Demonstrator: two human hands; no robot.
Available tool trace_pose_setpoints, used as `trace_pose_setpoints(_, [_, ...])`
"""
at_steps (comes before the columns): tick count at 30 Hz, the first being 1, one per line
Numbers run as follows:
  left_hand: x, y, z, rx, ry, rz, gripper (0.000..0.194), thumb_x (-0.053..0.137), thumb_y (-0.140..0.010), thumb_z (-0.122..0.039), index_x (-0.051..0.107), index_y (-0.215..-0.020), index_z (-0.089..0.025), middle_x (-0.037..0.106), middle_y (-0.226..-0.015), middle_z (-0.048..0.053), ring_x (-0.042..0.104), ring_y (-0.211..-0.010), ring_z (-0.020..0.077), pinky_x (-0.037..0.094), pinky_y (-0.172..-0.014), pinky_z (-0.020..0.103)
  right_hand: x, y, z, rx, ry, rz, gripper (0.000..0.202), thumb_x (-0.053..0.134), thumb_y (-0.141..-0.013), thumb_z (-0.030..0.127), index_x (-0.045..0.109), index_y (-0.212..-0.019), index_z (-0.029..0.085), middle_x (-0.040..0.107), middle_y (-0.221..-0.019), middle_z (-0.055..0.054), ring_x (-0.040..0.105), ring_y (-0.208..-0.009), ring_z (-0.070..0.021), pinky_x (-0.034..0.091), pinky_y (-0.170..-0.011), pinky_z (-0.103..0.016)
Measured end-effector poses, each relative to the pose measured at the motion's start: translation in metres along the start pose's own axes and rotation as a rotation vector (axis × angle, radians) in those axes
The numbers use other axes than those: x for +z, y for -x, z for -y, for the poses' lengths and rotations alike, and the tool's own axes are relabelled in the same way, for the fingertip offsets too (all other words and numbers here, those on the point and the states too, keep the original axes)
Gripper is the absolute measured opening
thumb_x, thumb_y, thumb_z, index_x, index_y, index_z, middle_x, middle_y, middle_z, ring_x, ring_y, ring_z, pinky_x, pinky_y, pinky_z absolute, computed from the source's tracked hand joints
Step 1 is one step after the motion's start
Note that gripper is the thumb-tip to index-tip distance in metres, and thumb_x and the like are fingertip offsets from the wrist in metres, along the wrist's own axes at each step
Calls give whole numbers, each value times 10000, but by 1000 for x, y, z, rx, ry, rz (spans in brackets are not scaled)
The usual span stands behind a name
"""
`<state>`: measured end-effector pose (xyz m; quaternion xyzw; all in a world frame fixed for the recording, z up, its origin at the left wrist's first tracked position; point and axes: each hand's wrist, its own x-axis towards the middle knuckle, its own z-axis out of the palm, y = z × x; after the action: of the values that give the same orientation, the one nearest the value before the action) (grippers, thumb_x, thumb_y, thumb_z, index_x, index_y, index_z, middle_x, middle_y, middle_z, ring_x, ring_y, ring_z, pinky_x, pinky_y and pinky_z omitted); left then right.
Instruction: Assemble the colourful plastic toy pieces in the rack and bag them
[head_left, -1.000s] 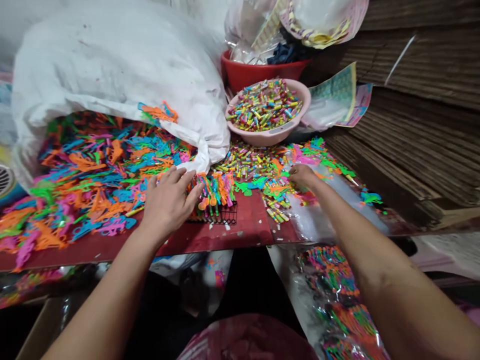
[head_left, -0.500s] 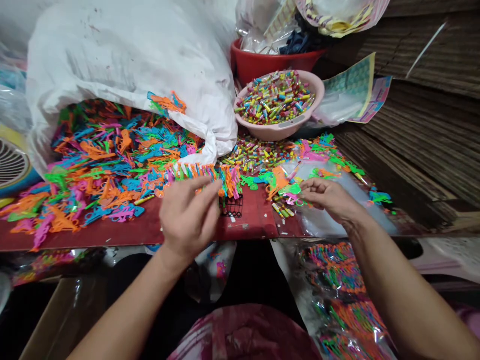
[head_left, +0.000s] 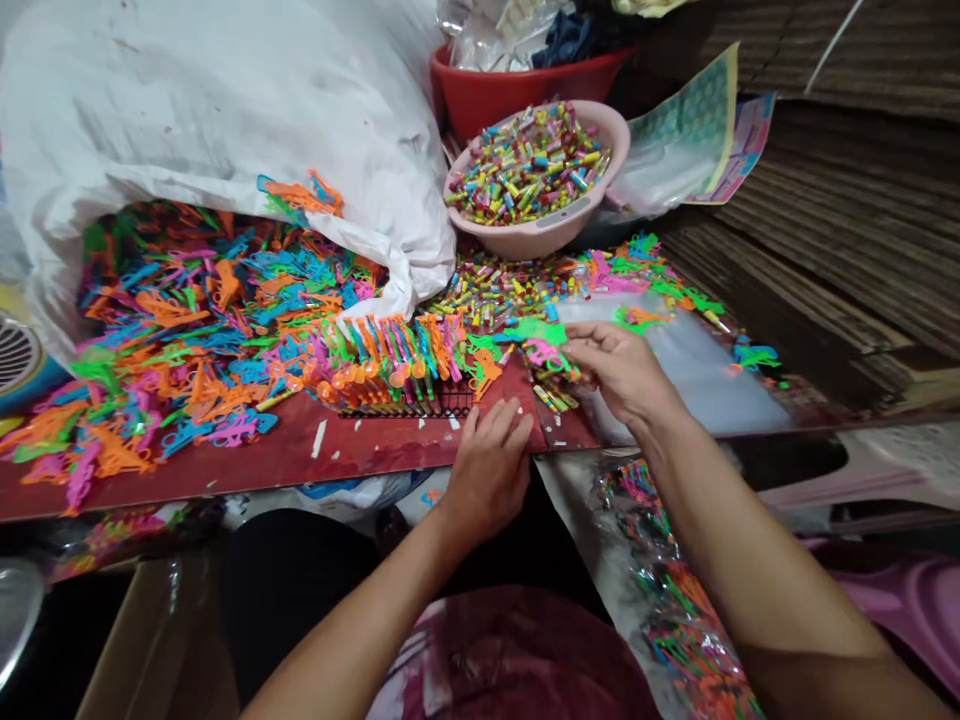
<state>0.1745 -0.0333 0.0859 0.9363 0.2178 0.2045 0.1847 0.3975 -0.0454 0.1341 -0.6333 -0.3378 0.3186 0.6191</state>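
Note:
My right hand [head_left: 619, 370] pinches a few flat plastic toy guns, among them a green toy gun [head_left: 536, 331] and a pink toy gun [head_left: 546, 353], over the red tabletop [head_left: 382, 440]. My left hand [head_left: 491, 462] lies on the table's front edge, fingers stretched out and holding nothing. Just beyond its fingertips is an orange toy gun [head_left: 487, 372]. A black wire rack [head_left: 450, 402] to the left bears a row of toy guns [head_left: 382, 350] standing side by side. Small filled tubes [head_left: 551, 398] lie below the toys in my right hand.
A big white sack [head_left: 225, 110] spills a heap of coloured toy guns [head_left: 217, 300] at left. Behind stand a pink basin [head_left: 529, 238] of small tubes and a red tub [head_left: 525, 90]. Clear plastic bags [head_left: 690, 375] lie at right; filled bags [head_left: 690, 620] sit below the table.
My left hand has moved right and down from in front of the rack to the table edge, and its fingers have spread. My right hand has shifted left with toy guns in its fingers.

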Motion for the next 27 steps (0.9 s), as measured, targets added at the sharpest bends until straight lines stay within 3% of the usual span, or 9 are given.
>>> trace_pose_setpoints(2, [-4,4,-8,-74,186,-102,396,420,-966,-221,503,-1353,-232,556,-1395,142,506,-1310,278,384,-1122,508,4,34,-4,42,-19,99,396,764,-656,351,637,-988,178,569,-671,45,430,-486,-66,305,-415,-183])
trace_pose_setpoints(5, [-5,20,-19,-399,620,-172,261,534,-950,-380,616,-1166,-259,676,-1069,72,634,-980,217,519,-859,371,14,86,-24,113,-25,321,301,708,-755,323,638,-1016,191,634,-769,15,559,-629,-105,433,-529,-202])
trace_pose_setpoints(9, [-4,42,-27,-871,1098,-180,262,659,-861,-476,635,-879,-215,623,-751,-4,567,-659,126,458,-629,242,35,132,-48,143,-21,447,134,619,-821,211,627,-955,205,633,-770,34,548,-638,-95,436,-565,-203])
trace_pose_setpoints(12, [-11,51,-28,-1079,1271,-240,301,777,-758,-446,612,-826,-204,580,-662,-40,505,-549,87,425,-574,209,44,139,-47,65,71,537,15,615,-844,183,612,-833,193,601,-709,50,514,-613,-86,396,-541,-194])
trace_pose_setpoints(15, [-25,54,-25,-1146,1333,-215,302,812,-723,-403,620,-820,-191,550,-608,-52,453,-483,66,382,-512,189,40,132,-43,-167,239,527,130,577,-917,213,627,-797,200,620,-716,34,561,-665,-106,441,-614,-213])
trace_pose_setpoints(19, [-41,50,-21,-1144,1288,-109,294,829,-688,-357,608,-727,-167,517,-545,-51,403,-441,59,337,-459,187,31,114,-50,-570,568,302,228,496,-958,139,651,-1106,220,680,-944,-43,628,-855,-158,500,-782,-275])
trace_pose_setpoints(22, [-44,43,-19,-1126,1278,-51,311,830,-675,-366,593,-690,-165,498,-525,-52,385,-427,58,332,-454,194,30,106,-57,-818,748,355,273,480,-979,149,635,-1196,207,666,-966,-65,618,-883,-174,505,-808,-287])
trace_pose_setpoints(24, [-45,38,-19,-1100,1239,-35,329,821,-682,-401,592,-681,-165,504,-530,-47,402,-437,64,354,-473,203,32,103,-59,-882,807,347,215,490,-980,172,679,-1076,204,649,-898,-58,601,-840,-175,495,-785,-288])
trace_pose_setpoints(27, [-54,31,-21,-996,1029,5,364,754,-746,-498,608,-685,-170,530,-551,-28,437,-461,84,370,-490,219,34,97,-59,-857,723,350,216,480,-977,163,689,-949,212,648,-890,-50,597,-843,-164,481,-785,-275])
